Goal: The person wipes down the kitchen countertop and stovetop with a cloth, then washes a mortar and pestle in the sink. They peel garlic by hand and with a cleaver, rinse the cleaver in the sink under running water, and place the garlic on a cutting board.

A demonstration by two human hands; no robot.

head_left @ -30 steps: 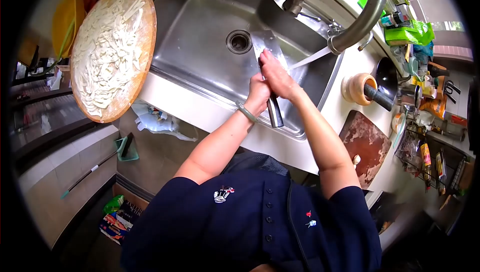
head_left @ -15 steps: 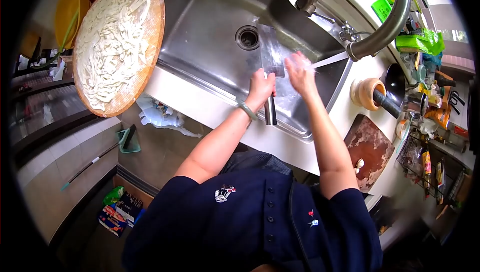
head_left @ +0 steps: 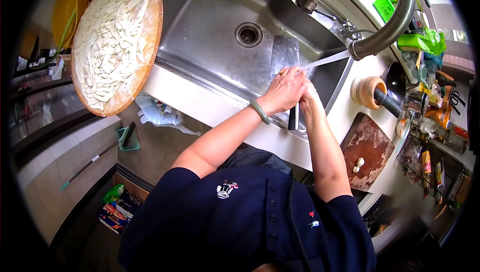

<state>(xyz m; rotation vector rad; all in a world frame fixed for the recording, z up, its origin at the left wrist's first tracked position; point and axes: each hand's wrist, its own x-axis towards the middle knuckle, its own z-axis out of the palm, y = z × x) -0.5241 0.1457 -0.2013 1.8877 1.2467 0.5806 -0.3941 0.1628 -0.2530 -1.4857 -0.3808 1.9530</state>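
Over the steel sink point(head_left: 210, 32), my left hand point(head_left: 285, 91), with a bracelet at its wrist, lies across the base of a wide-bladed knife point(head_left: 284, 54), its fingers stretched toward my right hand. Partly hidden behind it, my right hand point(head_left: 309, 93) is closed around the knife's handle, whose dark end shows below the hands. The wet blade points away from me, just right of the drain point(head_left: 248, 35). Water runs from the tap point(head_left: 356, 49) onto the fingers of my left hand.
A round tray point(head_left: 154, 42) of floured noodle strips stands left of the sink, before a yellow basin point(head_left: 62, 14). On the right counter are a wooden mortar point(head_left: 366, 93) with a dark pestle, a black bowl point(head_left: 395, 83), and a worn brown board point(head_left: 367, 144) with garlic cloves.
The knife has shifted right, its handle passing from my left hand to my right. My left hand has moved right and up over the blade's base, and my hands have come together.
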